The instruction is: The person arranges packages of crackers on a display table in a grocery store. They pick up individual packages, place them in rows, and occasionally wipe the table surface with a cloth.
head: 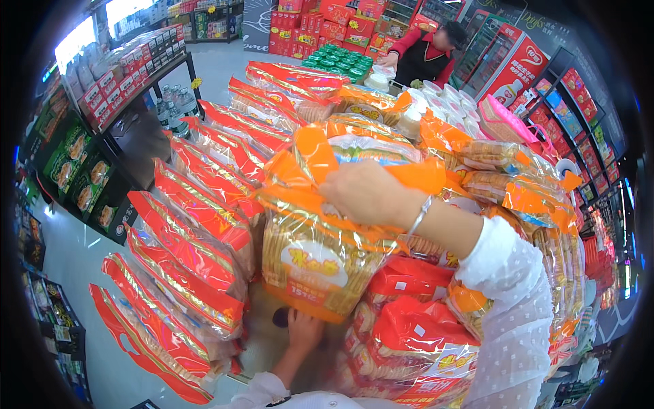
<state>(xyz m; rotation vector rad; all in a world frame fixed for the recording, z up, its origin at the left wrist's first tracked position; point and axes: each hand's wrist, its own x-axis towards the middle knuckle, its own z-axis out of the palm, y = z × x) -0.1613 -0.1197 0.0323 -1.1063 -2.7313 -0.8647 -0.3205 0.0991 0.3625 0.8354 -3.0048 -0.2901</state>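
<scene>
My right hand (365,194) is closed on the orange top of a clear plastic bag of crackers (317,266). The bag hangs tilted in front of me, with printed writing on its face. My left hand (305,327) is at the bag's lower edge, its fingertips partly hidden, so its grip does not show clearly. Left of the bag stands a row of red-topped snack bags (194,245). To the right, below my right forearm, are red packs of wrapped biscuits (424,332). More orange-topped cracker bags (516,153) lie stacked farther right.
Across the display, a person in a black vest (421,61) reaches toward white-lidded tubs (444,105). Near them are green-topped cans (340,61) and a pink basket (506,120). A shelf of boxed goods (127,76) stands to the left, with water bottles (176,110) beside it.
</scene>
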